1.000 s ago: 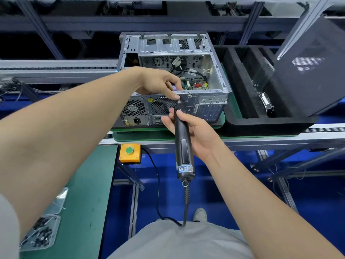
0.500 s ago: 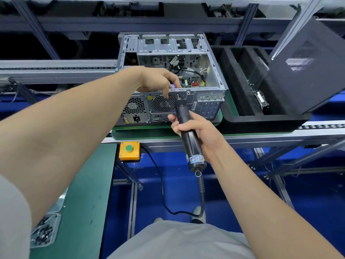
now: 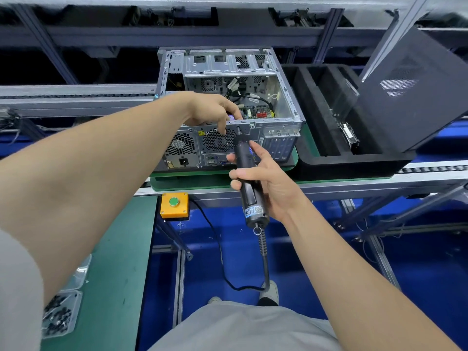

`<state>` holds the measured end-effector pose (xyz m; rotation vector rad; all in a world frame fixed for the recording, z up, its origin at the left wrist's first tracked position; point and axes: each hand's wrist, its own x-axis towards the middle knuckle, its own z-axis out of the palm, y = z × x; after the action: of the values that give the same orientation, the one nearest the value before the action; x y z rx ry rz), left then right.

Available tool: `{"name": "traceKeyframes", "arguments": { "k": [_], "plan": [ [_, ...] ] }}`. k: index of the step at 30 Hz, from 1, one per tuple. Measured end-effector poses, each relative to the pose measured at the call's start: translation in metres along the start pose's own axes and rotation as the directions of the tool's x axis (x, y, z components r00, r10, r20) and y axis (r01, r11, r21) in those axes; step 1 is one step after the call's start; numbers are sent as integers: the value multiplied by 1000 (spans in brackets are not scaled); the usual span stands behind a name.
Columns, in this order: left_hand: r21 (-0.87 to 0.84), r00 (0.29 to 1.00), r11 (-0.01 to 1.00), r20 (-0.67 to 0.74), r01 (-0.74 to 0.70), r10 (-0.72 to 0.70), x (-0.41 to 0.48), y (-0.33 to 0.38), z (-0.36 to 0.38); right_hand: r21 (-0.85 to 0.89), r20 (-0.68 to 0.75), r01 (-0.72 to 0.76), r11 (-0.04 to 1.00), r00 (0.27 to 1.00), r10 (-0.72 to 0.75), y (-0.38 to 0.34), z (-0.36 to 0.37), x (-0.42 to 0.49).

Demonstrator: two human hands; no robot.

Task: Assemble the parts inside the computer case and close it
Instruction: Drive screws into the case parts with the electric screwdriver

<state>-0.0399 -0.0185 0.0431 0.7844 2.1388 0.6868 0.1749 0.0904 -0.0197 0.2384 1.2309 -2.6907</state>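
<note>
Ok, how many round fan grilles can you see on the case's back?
2. The left grille sits above the power socket; the right grille is beside it, partly behind fingers of the left hand and the screwdriver. Others may be hidden.

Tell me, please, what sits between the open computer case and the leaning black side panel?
Head view: a black foam tray lies between the computer case and the side panel.

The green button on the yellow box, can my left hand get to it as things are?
Probably yes. The green button sits uncovered, below the left hand, which is up at the computer case rim; nothing lies between them.
</note>
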Motion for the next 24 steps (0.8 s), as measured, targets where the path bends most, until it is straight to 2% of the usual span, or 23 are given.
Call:
{"name": "traceKeyframes", "arguments": {
  "k": [7, 16, 19, 24],
  "plan": [
    [-6, 1000, 1000, 9, -7, 7, 1, -1, -1, -16, 38, 21, 1000, 999, -21, 1, 0, 0],
    [-141, 999, 989, -10, 33, -35, 12, -15, -13, -43, 47, 9, 999, 999, -7, 3, -6, 3],
    [-113, 999, 993, 20, 29, -26, 12, -13, -14, -37, 53, 6, 999, 999, -4, 3, -6, 3],
    [-85, 998, 994, -9, 63, -64, 15, -9, -15, -30, 53, 12, 999, 999, -11, 3, -6, 4]
  ]
}}
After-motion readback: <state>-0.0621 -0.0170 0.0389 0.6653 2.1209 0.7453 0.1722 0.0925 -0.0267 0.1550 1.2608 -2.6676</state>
